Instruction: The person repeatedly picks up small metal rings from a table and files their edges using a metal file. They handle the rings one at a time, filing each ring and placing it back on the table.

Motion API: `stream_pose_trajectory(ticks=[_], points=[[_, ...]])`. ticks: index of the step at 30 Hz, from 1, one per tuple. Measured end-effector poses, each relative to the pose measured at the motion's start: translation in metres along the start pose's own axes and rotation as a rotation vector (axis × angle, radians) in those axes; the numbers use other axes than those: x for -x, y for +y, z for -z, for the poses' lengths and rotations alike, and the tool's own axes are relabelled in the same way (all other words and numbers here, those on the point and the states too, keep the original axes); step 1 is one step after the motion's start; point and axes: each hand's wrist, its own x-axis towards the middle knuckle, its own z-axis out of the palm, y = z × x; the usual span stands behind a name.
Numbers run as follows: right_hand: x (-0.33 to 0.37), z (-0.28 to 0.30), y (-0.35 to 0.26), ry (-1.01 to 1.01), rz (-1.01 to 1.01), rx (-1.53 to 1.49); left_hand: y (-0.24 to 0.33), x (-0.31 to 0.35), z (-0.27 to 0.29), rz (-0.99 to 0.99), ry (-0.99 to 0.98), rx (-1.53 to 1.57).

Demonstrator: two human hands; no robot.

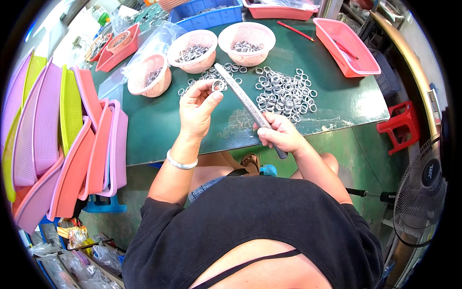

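My left hand (198, 108) pinches a silvery metal ring (219, 85) between thumb and fingers, above the green table. Wrapped round the thick end of a grey tapered ring mandrel (243, 98) is my right hand (279, 133). The mandrel slants up and to the left, its thin tip just beyond the held ring; the ring is beside the rod, not around it. To the right of the mandrel lies a large pile of loose rings (284, 91). A smaller group of rings (233, 70) lies behind my left hand, partly hidden by it.
Three pink baskets holding rings, a left basket (161, 84), a middle basket (204, 65) and a right basket (248, 59), stand behind. A pink tray (353, 67), red pencil (296, 31) and blue crate (211, 17) lie farther out. Stacked colored baskets (72, 106) crowd the left; a fan (423, 188) stands right.
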Motion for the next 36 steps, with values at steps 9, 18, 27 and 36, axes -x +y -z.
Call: stream_pose_trajectory(ticks=[9, 18, 27, 36], points=[[0.000, 0.006, 0.005, 0.054, 0.097, -0.198, -0.015, -0.048, 0.003, 0.189, 0.152, -0.419], [0.001, 0.009, 0.004, 0.079, 0.103, -0.260, -0.047, -0.135, -0.009, 0.031, 0.045, -0.992], [-0.001, 0.009, 0.001, 0.069, 0.080, -0.223, -0.047, -0.076, -0.001, 0.130, -0.448, -1.552], [-0.001, 0.006, -0.002, 0.061, 0.059, -0.188, -0.035, -0.080, 0.014, 0.426, -0.028, -0.166]])
